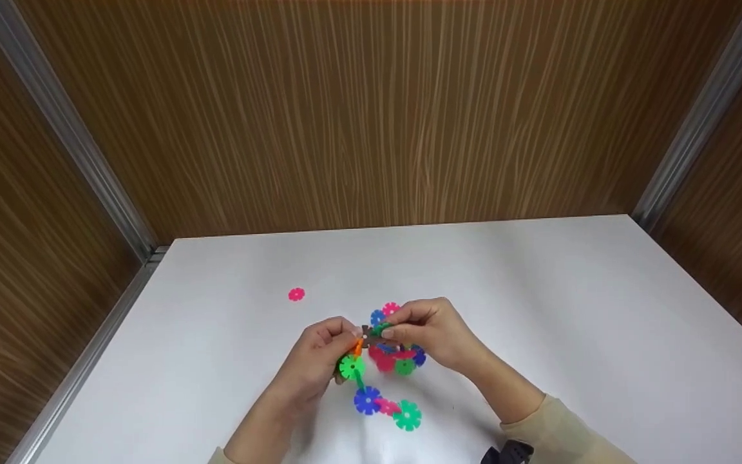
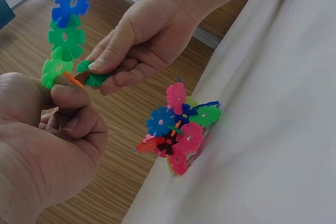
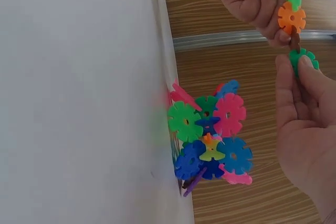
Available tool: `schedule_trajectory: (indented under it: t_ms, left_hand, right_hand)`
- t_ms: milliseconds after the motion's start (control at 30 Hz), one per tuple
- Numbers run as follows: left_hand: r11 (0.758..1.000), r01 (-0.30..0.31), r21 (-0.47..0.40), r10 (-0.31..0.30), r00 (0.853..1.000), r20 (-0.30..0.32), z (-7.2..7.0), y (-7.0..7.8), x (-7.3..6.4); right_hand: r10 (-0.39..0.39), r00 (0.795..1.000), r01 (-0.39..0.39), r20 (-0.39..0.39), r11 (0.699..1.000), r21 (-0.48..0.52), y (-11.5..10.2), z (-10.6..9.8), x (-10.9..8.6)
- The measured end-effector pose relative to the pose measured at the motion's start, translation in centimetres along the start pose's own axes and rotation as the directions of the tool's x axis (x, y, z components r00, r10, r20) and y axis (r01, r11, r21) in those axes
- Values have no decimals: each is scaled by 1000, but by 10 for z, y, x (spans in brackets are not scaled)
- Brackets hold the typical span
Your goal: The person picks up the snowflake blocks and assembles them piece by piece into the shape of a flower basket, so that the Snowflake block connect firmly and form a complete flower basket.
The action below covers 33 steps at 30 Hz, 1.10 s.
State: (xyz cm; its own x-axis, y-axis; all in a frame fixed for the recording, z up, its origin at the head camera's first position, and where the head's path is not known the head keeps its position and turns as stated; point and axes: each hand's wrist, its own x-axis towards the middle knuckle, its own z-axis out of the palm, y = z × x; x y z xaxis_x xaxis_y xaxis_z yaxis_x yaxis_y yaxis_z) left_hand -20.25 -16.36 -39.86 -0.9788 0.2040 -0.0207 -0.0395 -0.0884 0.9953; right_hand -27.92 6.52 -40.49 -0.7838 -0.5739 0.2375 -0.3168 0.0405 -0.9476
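Note:
My left hand pinches a chain of notched plastic flower discs by its upper end, near an orange disc. From there the chain runs down through a light green disc, a blue one and a pink one to a teal disc. Between thumb and forefinger, my right hand grips a green disc. That disc meets a brown disc, which joins the orange one. Just past the hands, a cluster of joined discs in several colours rests on the table, partly hidden in the head view.
A single pink disc lies on the white table, beyond the left hand. Wood-grain panels rise at the back and both sides. Near the right sleeve is a black device.

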Motion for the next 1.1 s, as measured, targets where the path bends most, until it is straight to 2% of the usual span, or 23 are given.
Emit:
schedule_trajectory:
  t_ms: [300, 467, 667, 767, 900, 1000, 1100]
  left_hand:
    - [1000, 28, 11, -27, 998, -59, 0, -6, -1]
    - [1000, 13, 10, -13, 997, -73, 0, -7, -3]
    - [999, -14, 30, 15, 999, -46, -4, 0, -7]
    - [998, -19, 67, 24, 997, -75, -12, 9, -9]
    - [994, -57, 94, 72, 985, -156, -29, 23, -12]
    - [993, -82, 89, 99, 973, -207, -41, 32, -17]
    - [995, -81, 64, 95, 958, -270, -52, 41, -24]
  right_hand:
    - [-24, 999, 24, -22, 1000, -19, 1, 8, 2]
    - [-36, 999, 36, -12, 999, -6, 3, 11, 2]
    - [-33, 999, 33, 42, 999, 1, 0, 8, 6]
    - [-25, 997, 23, 79, 999, 26, -1, 5, 13]
    - [-13, 992, 11, 126, 1000, 21, -6, 0, 38]
    - [7, 988, -3, 157, 1000, -25, -13, 1, 69]
    - [26, 983, -14, 183, 998, -64, -17, 13, 110]
